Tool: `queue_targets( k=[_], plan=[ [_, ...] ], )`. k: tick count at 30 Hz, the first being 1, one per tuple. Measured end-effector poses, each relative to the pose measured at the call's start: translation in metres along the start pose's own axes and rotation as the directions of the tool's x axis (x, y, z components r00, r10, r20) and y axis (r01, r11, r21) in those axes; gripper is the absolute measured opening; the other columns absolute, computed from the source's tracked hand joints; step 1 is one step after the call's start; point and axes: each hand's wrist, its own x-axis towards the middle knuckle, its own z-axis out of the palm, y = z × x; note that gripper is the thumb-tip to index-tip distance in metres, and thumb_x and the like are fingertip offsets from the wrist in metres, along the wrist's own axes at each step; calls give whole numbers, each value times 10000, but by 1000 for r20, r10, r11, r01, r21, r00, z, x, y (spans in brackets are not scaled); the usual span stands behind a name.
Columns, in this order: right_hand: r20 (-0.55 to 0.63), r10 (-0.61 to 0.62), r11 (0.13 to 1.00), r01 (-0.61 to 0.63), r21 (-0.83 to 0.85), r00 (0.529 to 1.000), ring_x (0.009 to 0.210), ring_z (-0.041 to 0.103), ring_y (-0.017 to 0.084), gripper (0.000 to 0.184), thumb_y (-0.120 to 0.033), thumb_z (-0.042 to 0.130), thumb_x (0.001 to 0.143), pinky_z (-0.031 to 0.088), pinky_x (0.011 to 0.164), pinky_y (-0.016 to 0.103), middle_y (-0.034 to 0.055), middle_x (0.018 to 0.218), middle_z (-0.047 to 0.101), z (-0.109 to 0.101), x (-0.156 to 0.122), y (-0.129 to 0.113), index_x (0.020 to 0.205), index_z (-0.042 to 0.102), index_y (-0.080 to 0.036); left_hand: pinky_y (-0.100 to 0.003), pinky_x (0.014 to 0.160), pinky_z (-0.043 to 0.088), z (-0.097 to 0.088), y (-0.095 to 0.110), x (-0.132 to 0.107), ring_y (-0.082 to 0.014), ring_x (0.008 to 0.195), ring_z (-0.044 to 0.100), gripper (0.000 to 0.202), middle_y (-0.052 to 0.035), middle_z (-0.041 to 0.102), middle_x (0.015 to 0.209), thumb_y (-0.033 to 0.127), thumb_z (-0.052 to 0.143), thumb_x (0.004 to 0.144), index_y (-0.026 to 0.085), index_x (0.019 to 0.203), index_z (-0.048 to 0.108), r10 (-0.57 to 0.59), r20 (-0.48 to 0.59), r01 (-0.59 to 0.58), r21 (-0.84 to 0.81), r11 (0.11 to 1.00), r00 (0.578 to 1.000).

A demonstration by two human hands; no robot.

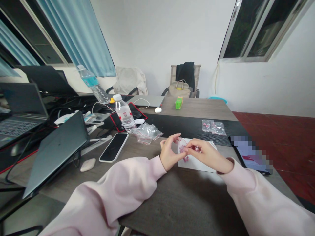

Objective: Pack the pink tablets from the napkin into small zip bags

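1. Leftmost, a smartphone (114,147) lies on the surface (172,200), near its middle.
2. Next, the left hand (171,152) pinches a small clear bag of pink pieces (186,149) above a white sheet (197,164).
3. Rightward, the right hand (208,155) grasps that bag's other side.

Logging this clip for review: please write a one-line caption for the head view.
Left hand and right hand pinch a small clear bag of pink pieces over a white sheet.
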Motion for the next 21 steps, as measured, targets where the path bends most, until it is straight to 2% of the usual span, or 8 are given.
queue_targets(
  k=[3, 5, 7, 9, 12, 15, 18, 21],
  plan=[
    [-46, 31, 999, -29, 42, 998, 634, 558, 135, 231, -340, 525, 860, 416, 600, 254, 16, 710, 643, -7, 1, 0, 741, 636, -176, -346, 857, 426, -2, 7, 12, -195, 889, 593, 557, -77, 654, 985, 302, 797, 591, 155, 1081, 576, 15, 54, -4, -193, 981, 998],
    [-66, 38, 998, -34, 54, 997, 638, 560, 138, 236, -357, 518, 858, 419, 596, 257, 22, 716, 644, -17, 3, 0, 755, 623, -173, -309, 799, 451, -6, 13, 26, -169, 848, 594, 551, -78, 655, 969, 301, 810, 573, 142, 1052, 588, -4, 120, 41, -309, 950, 993],
    [-93, 31, 997, -25, 70, 995, 635, 557, 140, 258, -395, 514, 856, 422, 587, 259, 23, 705, 634, -31, 6, -2, 758, 605, -174, -279, 732, 460, -11, 20, 44, -131, 755, 593, 521, -68, 667, 923, 316, 813, 567, 131, 1007, 606, -45, 232, 138, -405, 904, 972],
    [-135, 14, 991, 3, 130, 991, 638, 560, 138, 286, -442, 528, 842, 432, 584, 256, 20, 692, 623, -48, 11, -7, 753, 579, -176, -252, 655, 452, -17, 30, 65, -100, 658, 574, 415, -50, 671, 811, 393, 766, 628, 111, 902, 635, -85, 331, 243, -470, 849, 940],
    [-234, -1, 978, 50, 203, 972, 649, 567, 129, 310, -486, 576, 810, 457, 612, 249, 17, 704, 625, -71, 18, -18, 745, 559, -183, -225, 610, 423, -24, 47, 90, -71, 592, 550, 345, -32, 661, 716, 420, 725, 675, 93, 754, 647, -55, 414, 280, -508, 814, 909],
    [-313, 12, 972, 62, 225, 950, 627, 567, 121, 334, -520, 623, 768, 466, 598, 241, 9, 688, 625, -85, 20, -28, 749, 556, -193, -223, 633, 429, -25, 62, 103, -69, 602, 562, 295, -16, 667, 705, 379, 740, 668, 105, 710, 639, 21, 386, 226, -583, 780, 922],
    [-359, 58, 959, 47, 278, 932, 667, 607, 138, 365, -536, 664, 727, 482, 598, 243, 16, 716, 654, -90, 19, -29, 830, 565, -200, -228, 671, 441, -23, 68, 106, -72, 613, 574, 254, -4, 675, 690, 339, 753, 662, 116, 708, 641, 77, 254, 110, -645, 756, 964],
    [-298, 115, 953, -21, 302, 947, 695, 628, 156, 403, -557, 679, 702, 485, 579, 242, 35, 723, 670, -91, 18, -24, 836, 585, -189, -226, 672, 443, -21, 66, 105, -78, 615, 582, 236, -3, 673, 657, 326, 752, 670, 115, 697, 650, 86, 158, 37, -645, 763, 984]
  ],
)
